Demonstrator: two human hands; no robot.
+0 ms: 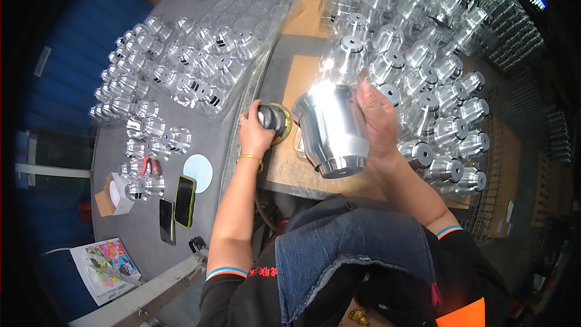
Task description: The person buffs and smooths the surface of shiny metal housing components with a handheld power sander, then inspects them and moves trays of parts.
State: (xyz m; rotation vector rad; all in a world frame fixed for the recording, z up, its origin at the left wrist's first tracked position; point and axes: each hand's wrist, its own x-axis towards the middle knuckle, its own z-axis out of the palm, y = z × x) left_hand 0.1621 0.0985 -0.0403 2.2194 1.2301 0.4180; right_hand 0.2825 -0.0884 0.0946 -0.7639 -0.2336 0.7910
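Observation:
My right hand (379, 122) holds a large shiny metal cup-shaped part (334, 127) tilted in front of me, thumb along its side. Its narrower, dark-rimmed end points toward me. To the left, my left hand (256, 130) has its fingers wrapped round the black top of a round palm sander (272, 118). The sander has a yellowish edge and rests near the left side of a cardboard sheet (292, 170). A gap separates the sander from the metal part.
Many similar metal parts (423, 79) crowd the right side; more stand in clear plastic trays (239, 18) on the grey left table (209, 139). Nearby lie two phones (184, 201), a pale blue disc (198, 172), an open small box (115, 196) and a colourful printed box (106, 266).

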